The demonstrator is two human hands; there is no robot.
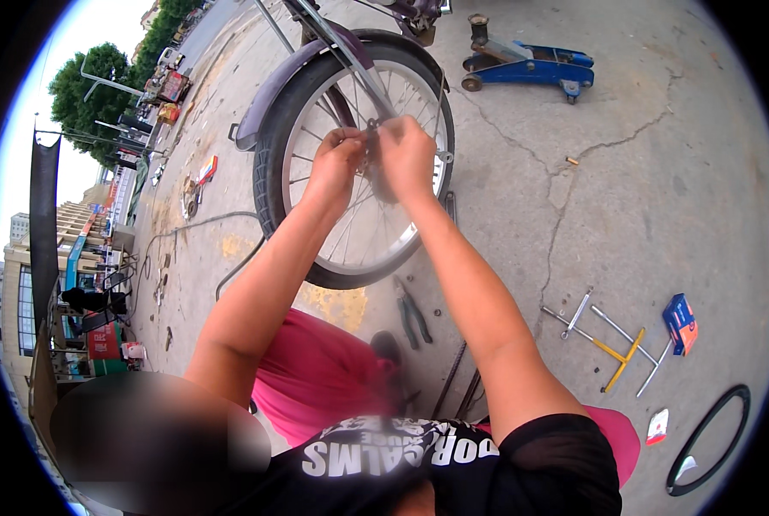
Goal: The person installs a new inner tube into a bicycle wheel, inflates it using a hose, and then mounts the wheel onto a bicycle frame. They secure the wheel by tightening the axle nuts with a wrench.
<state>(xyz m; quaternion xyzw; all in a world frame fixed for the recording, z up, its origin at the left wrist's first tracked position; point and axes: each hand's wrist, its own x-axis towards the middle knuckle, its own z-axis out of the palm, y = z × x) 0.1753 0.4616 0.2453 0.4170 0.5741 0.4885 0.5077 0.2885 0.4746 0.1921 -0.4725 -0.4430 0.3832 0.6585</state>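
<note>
A spoked bicycle-type wheel (264,172) with a black tyre stands upright in front of me, under a purple mudguard (268,107). My left hand (336,163) is at the hub, its thumb and fingers pinched together. On the other side of the hub is my right hand (406,159), with bent fingers closed and partly smeared. Small dark metal parts (372,138) show between the two hands; what exactly each hand grips is hidden. The purple fork leg (363,73) comes down to the hub just above my fingers.
Pliers (411,314) lie below the wheel. To the right are a yellow-handled T-shaped wrench (625,357), other silver wrenches, a blue-orange box (680,325) and a black rubber ring (703,447). A blue floor jack (531,67) stands farther off. A hose (238,271) runs leftward.
</note>
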